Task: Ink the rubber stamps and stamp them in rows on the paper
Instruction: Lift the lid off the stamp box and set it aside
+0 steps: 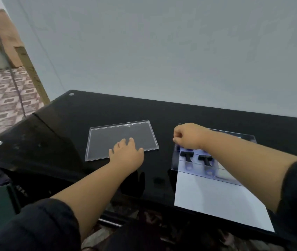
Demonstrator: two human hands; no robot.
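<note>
The task looks to be at its very start: the white paper (222, 201) at the near right edge of the bench (107, 113) shows no stamped marks at all, so every row is left to do. The rubber stamps (195, 157), two with black handles plainly showing, sit inside a clear box (178, 160) whose near side overlaps the far edge of the paper. No ink pad can be made out; it may lie in the box under the arm, but that cannot be told. The right hand (187, 135) hovers over the far left corner of the box with its fingers curled tight, seemingly pinching something small there, though what it holds is hidden, so whether it grips a stamp cannot be told. The left hand (127, 153) rests on the near edge of a clear lid (120, 136) lying flat well to the left of the box, its fingers spread and relaxed on it; the box is therefore already open. By this reading, taking out a stamp, inking it and pressing it are all ahead. The bench is glossy black, with round metal fittings near its left corners, and stands against a plain pale wall (162, 51). To the left a patterned tiled floor (2, 98) and a wooden frame (30, 69) are visible.
</note>
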